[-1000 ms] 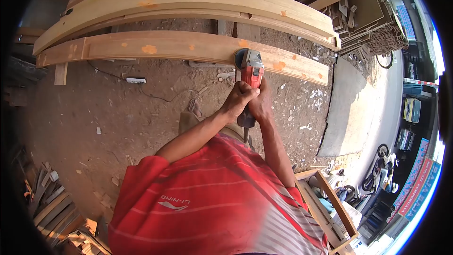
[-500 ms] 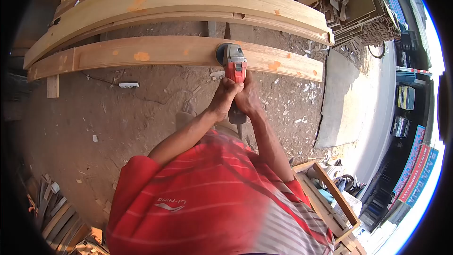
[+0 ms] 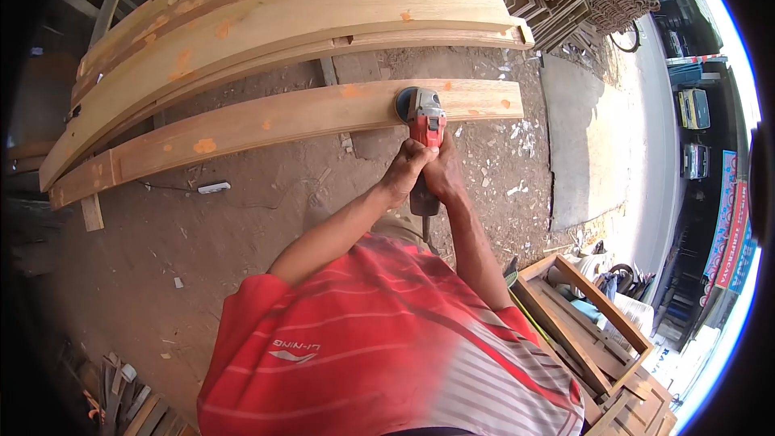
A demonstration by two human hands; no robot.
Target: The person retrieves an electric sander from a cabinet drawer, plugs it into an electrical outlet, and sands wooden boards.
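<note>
A red and grey angle grinder (image 3: 426,127) with a round disc (image 3: 404,106) is gripped by both my hands. My left hand (image 3: 408,171) wraps its body from the left, fingers closed. From the right, my right hand (image 3: 443,173) closes around the same body, just behind the red part. The disc lies against a long wooden plank (image 3: 299,117), right of the plank's middle. Orange filler patches (image 3: 205,146) dot the plank's face. The grinder's dark rear end and cord point back toward my shirt.
More long boards (image 3: 282,28) are stacked beyond the plank. A white power strip (image 3: 214,187) lies on the dirt floor. A flat grey sheet (image 3: 583,133) is to the right, near the road. Wooden frames (image 3: 581,323) lean at lower right; scrap wood (image 3: 121,396) lies at lower left.
The grinder and both hands have moved right along the plank, nearer its right end. My view has shifted and turned somewhat. Both hands keep their grip.
</note>
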